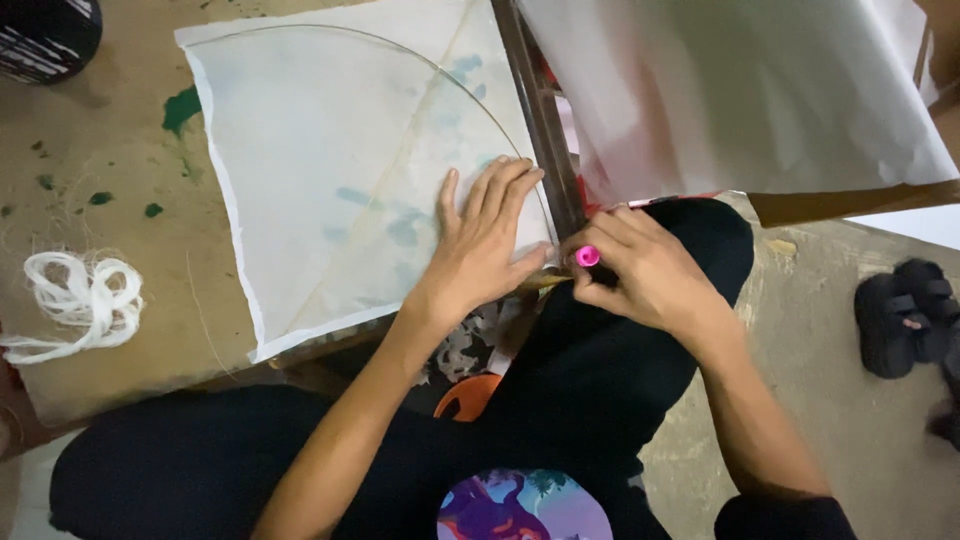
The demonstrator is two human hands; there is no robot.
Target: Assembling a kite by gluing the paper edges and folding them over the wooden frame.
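A white paper kite (330, 170) with thin curved and straight sticks lies flat on a low wooden board (110, 340). My left hand (480, 240) presses flat on the kite's right corner, fingers spread. Just to its right, my right hand (650, 270) is closed around a small pink-capped object (587, 256), perhaps a glue stick or marker, held at the kite's corner tip.
A bundle of white string (80, 300) lies at the left on the board. A dark wooden bar (545, 120) runs up from the hands. Large white paper sheets (740, 90) hang at the top right. Black sandals (905, 315) sit on the floor at right. My legs in black are below.
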